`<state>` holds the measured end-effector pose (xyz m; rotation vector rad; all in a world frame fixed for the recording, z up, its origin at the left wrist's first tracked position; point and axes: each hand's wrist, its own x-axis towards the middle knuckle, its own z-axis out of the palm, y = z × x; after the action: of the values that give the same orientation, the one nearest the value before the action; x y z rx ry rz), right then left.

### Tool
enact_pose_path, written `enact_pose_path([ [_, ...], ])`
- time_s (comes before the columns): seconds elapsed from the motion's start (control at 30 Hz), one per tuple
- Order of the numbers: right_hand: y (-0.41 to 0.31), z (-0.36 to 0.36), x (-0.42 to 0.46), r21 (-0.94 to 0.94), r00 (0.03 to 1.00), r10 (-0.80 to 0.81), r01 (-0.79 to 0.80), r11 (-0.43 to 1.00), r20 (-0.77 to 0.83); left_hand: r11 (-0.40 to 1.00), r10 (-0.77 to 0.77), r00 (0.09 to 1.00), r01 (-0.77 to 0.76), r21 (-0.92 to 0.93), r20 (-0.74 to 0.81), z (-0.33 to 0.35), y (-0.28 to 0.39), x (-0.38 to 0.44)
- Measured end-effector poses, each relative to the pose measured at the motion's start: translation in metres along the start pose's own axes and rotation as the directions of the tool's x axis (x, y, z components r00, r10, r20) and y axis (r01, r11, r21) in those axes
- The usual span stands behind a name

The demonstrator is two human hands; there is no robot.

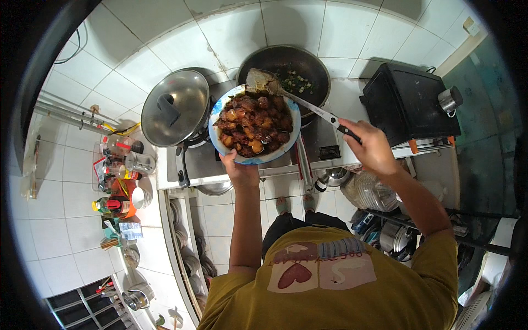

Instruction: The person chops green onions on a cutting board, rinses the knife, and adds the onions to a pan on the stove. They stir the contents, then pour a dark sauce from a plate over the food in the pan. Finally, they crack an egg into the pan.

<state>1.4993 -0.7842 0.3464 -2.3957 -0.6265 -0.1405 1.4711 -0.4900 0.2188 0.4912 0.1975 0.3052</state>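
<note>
My left hand (241,171) grips the near rim of a blue-and-white bowl (212,131), heaped with dark, glossy braised chunks (253,123). In my right hand (369,144) is the black handle of a metal spatula (315,109); its coated blade reaches over the bowl's far edge. Behind the bowl stands a dark wok (255,57) with chopped green and pale pieces (298,81) in it. The wok's long handle (305,165) points toward me, partly hidden by the bowl.
A glass-lidded pan (185,90) sits on the left burner, its handle (182,169) jutting over the counter edge. A black countertop appliance (408,105) with a metal cup (449,99) on it stands right. Bottles and jars (140,163) crowd the left counter.
</note>
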Motion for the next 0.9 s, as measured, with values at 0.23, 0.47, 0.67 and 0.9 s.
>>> enact_pose_path([
  [0.23, -0.002, -0.048, 0.050, 0.465, 0.727, 0.527, -0.687, 0.559, 0.441, 0.998, -0.052, 0.999, 0.052, -0.029, 0.002, -0.007, -0.005, -0.001],
  [0.47, 0.015, -0.066, 0.079, 0.445, 0.715, 0.493, -0.696, 0.563, 0.495, 0.997, -0.066, 0.996, 0.068, 0.026, -0.053, -0.012, -0.010, -0.002],
  [0.67, 0.053, -0.057, 0.105, 0.273, 0.761, 0.537, -0.639, 0.719, 0.365, 0.999, -0.045, 0.999, 0.045, 0.001, 0.003, -0.020, 0.000, -0.009],
  [0.9, 0.088, 0.002, 0.132, -0.128, 0.957, 0.223, -0.202, 0.971, 0.185, 0.998, -0.028, 0.998, 0.031, 0.046, -0.062, -0.018, 0.011, -0.022],
])
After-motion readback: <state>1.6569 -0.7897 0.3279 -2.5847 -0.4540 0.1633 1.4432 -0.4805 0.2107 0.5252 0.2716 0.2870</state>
